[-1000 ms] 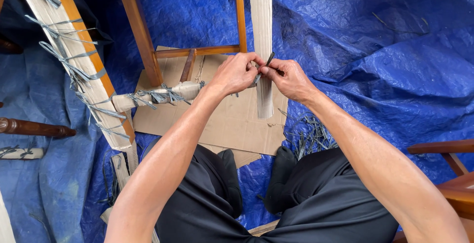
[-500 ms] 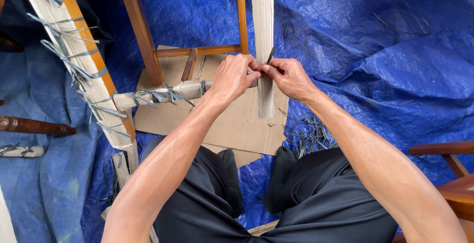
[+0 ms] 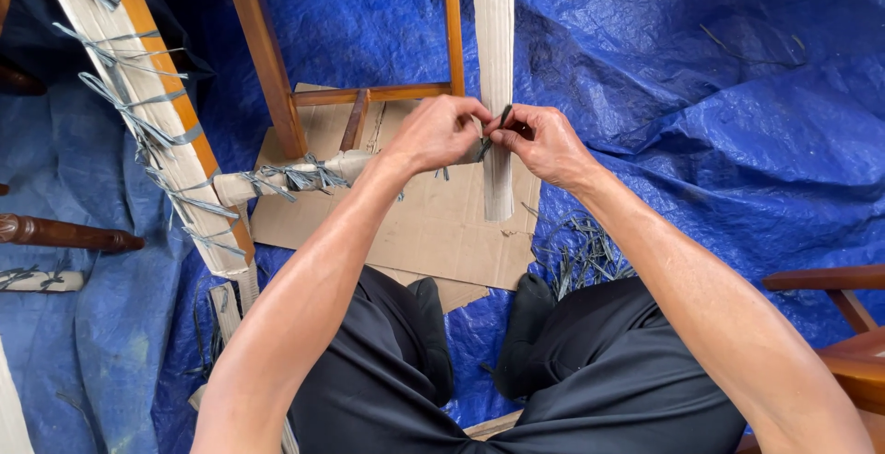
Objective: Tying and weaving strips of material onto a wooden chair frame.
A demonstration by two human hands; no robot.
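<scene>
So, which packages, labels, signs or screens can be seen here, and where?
No labels, signs or screens.
Flattened cardboard: brown, opened box sheet, lying on the blue tarp under the hands, left and right, partly beneath the wooden frame.

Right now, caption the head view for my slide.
Both hands, left hand and right hand, pinch a dark strip against a pale wrapped chair leg above blue tarp.
</scene>
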